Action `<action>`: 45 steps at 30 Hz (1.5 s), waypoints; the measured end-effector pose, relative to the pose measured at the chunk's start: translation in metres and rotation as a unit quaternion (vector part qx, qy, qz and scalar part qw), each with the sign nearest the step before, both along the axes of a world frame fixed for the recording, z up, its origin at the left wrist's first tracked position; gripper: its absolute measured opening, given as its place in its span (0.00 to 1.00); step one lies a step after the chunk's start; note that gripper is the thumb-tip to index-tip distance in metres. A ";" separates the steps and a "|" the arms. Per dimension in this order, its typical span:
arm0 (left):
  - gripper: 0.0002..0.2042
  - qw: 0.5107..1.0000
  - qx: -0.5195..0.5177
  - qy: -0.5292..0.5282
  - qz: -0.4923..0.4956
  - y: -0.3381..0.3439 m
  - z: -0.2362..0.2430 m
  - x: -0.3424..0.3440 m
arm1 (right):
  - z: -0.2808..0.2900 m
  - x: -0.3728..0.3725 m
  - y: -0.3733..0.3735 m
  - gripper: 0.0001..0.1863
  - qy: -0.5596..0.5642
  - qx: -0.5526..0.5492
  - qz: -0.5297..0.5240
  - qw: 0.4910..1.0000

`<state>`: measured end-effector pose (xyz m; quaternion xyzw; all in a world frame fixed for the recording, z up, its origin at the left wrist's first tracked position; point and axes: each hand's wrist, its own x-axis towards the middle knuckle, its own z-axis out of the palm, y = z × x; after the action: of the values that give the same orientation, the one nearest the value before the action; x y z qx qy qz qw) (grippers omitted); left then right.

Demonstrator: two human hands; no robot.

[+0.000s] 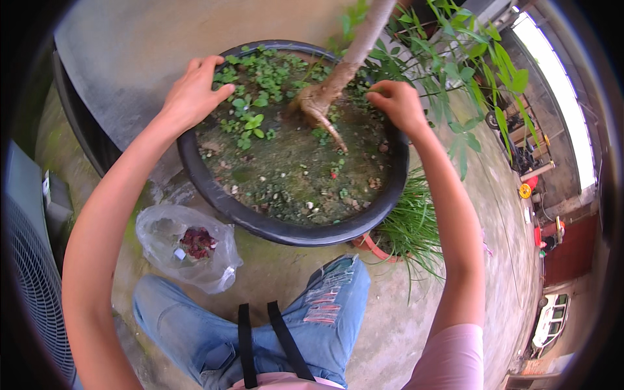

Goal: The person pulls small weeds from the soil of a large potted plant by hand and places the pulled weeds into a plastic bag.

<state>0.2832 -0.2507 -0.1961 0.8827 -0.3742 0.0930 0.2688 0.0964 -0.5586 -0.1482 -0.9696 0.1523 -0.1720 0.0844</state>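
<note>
A large round black pot [286, 234] stands in front of me, filled with mossy soil [279, 172]. A small tree trunk [331, 84] rises from it, leaning to the upper right. Small green weeds [266, 75] cover the far left part of the soil. My left hand [194, 96] is at the pot's left rim, thumb and fingers apart beside the weeds, holding nothing visible. Across the trunk, my right hand [398, 106] is at the right rim with thumb and fingertips pinched together by some low greenery. Whatever it may pinch is too small to make out.
On the concrete by my left knee lies a clear plastic bag [221, 273] with dark red bits inside. Grassy plants [416, 221] in an orange pot [374, 248] stand at the right. Leafy branches [455, 71] hang behind my right hand. A grey fan unit [32, 279] is far left.
</note>
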 end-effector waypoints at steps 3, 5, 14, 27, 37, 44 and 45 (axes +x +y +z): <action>0.28 0.998 -0.038 -0.046 -0.018 0.009 -0.009 0.008 | 0.025 -0.029 0.066 0.15 -0.113 0.256 0.089 0.956; 0.27 0.999 -0.009 -0.019 -0.050 0.007 -0.008 -0.001 | 0.032 -0.063 0.135 0.17 -0.179 0.294 0.049 0.938; 0.26 0.999 -0.003 0.049 0.016 0.006 0.007 -0.014 | -0.197 -0.055 0.338 0.18 0.052 0.208 0.392 0.894; 0.29 1.000 0.012 0.017 -0.013 -0.003 -0.004 -0.002 | -0.267 -0.015 0.356 0.19 0.185 0.112 0.251 0.944; 0.27 1.000 0.003 0.013 0.000 0.005 -0.009 -0.003 | -0.022 -0.097 0.243 0.19 -0.130 0.054 0.314 0.939; 0.25 0.999 -0.001 0.035 -0.016 0.002 0.001 -0.007 | 0.001 -0.025 0.063 0.15 0.017 0.040 0.149 0.988; 0.25 0.999 0.004 0.038 -0.012 0.003 0.004 -0.007 | -0.005 -0.016 0.058 0.17 0.027 0.055 0.158 0.985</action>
<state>0.2758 -0.2478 -0.1919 0.8819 -0.3750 0.0545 0.2806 0.0799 -0.5007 -0.1530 -0.9797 0.0081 -0.1213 0.1591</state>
